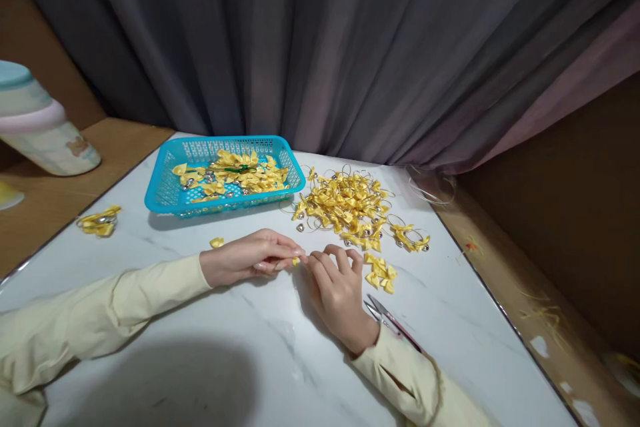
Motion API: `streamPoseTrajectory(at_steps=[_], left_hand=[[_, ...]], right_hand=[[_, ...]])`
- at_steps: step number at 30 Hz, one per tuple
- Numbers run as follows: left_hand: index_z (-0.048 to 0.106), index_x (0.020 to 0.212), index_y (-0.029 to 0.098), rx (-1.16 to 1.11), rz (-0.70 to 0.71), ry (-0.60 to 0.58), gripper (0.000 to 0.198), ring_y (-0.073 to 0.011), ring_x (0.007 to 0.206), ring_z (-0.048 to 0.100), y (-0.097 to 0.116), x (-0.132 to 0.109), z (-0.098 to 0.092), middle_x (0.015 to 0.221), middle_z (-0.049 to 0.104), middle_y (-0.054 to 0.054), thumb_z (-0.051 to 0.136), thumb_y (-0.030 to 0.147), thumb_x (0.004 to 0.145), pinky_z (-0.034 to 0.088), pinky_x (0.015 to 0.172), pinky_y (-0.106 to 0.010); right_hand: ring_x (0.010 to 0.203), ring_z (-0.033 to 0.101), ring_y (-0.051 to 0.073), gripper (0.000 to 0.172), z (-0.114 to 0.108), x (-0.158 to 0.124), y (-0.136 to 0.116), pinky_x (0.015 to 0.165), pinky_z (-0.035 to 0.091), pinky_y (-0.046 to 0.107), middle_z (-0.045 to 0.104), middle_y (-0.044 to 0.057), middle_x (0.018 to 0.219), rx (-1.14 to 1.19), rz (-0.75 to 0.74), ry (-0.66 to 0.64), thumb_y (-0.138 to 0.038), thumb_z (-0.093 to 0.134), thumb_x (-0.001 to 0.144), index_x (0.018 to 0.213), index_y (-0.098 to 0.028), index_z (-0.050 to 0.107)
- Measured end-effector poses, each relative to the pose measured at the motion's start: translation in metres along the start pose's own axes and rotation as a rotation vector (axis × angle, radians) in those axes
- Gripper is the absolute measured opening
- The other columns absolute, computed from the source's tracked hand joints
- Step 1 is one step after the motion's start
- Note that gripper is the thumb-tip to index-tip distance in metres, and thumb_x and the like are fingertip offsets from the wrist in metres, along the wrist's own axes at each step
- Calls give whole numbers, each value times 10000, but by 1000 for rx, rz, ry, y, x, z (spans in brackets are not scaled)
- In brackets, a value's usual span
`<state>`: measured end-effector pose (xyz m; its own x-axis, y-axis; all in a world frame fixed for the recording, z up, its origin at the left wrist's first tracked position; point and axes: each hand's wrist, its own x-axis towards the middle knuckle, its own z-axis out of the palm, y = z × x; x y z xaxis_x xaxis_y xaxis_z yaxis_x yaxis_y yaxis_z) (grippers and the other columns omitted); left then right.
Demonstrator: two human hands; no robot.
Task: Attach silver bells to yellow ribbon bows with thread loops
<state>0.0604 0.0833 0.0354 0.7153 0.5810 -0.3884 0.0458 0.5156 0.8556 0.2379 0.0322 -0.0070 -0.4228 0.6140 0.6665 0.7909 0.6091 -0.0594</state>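
My left hand (253,257) is closed in a pinch, and a small yellow ribbon bow (296,261) shows at its fingertips. Right beside it, my right hand (333,283) has its fingers bent, with thumb and forefinger together close to the bow; whatever they pinch is hidden. Behind the hands lies a heap of yellow bows (345,203) with thin loops and small silvery bells. A few loose bows (380,273) lie just right of my right hand. Thread snips (393,320) rest partly under my right sleeve. Another single bow (217,242) sits behind my left wrist.
A blue plastic basket (225,208) at the back holds more bows and a green-handled item. One bow bundle (100,220) lies at left, another (411,237) at right. A tumbler (50,127) stands far left. A dark curtain (300,47) hangs behind the white tabletop (280,360).
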Motion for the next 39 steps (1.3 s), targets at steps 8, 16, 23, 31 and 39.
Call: streamPoseTrajectory(at_steps=[8, 16, 23, 31, 39], left_hand=[[554, 672, 122, -176, 81, 115, 218, -22, 375, 117, -15, 1, 10, 424, 283, 105, 622, 288, 797, 94, 400, -217], [680, 864, 64, 58, 179, 291, 294, -19, 391, 205, -16, 0, 15, 456, 409, 67, 624, 340, 781, 98, 400, -208], [701, 884, 83, 461, 247, 360, 316, -65, 451, 367, -20, -2, 18, 476, 462, 40, 538, 346, 819, 296, 457, -195], [660, 904, 138, 918, 463, 389, 200, -72, 477, 391, -29, -1, 14, 511, 443, 62, 527, 242, 797, 325, 505, -187], [635, 900, 144, 1057, 541, 320, 170, -75, 457, 400, -28, -1, 10, 503, 437, 69, 519, 251, 834, 333, 522, -190]], right_hand=[[811, 486, 204, 228, -2, 1, -1, 750, 278, 373, 654, 52, 833, 119, 39, -10, -29, 415, 811, 948, -149, 551], [701, 443, 173, 204, -3, 2, -3, 698, 266, 333, 563, 35, 699, 164, 125, -65, -14, 356, 813, 814, -161, 497], [660, 409, 169, 172, 1, 2, -2, 681, 259, 322, 487, 15, 649, 201, 181, -105, -29, 366, 806, 742, -175, 432], [636, 396, 164, 148, 2, 0, -3, 667, 260, 324, 460, 8, 641, 251, 163, -160, -51, 373, 787, 723, -179, 411], [628, 399, 162, 139, 3, 1, 1, 668, 272, 327, 453, 6, 631, 345, 150, -166, -66, 369, 785, 720, -179, 416]])
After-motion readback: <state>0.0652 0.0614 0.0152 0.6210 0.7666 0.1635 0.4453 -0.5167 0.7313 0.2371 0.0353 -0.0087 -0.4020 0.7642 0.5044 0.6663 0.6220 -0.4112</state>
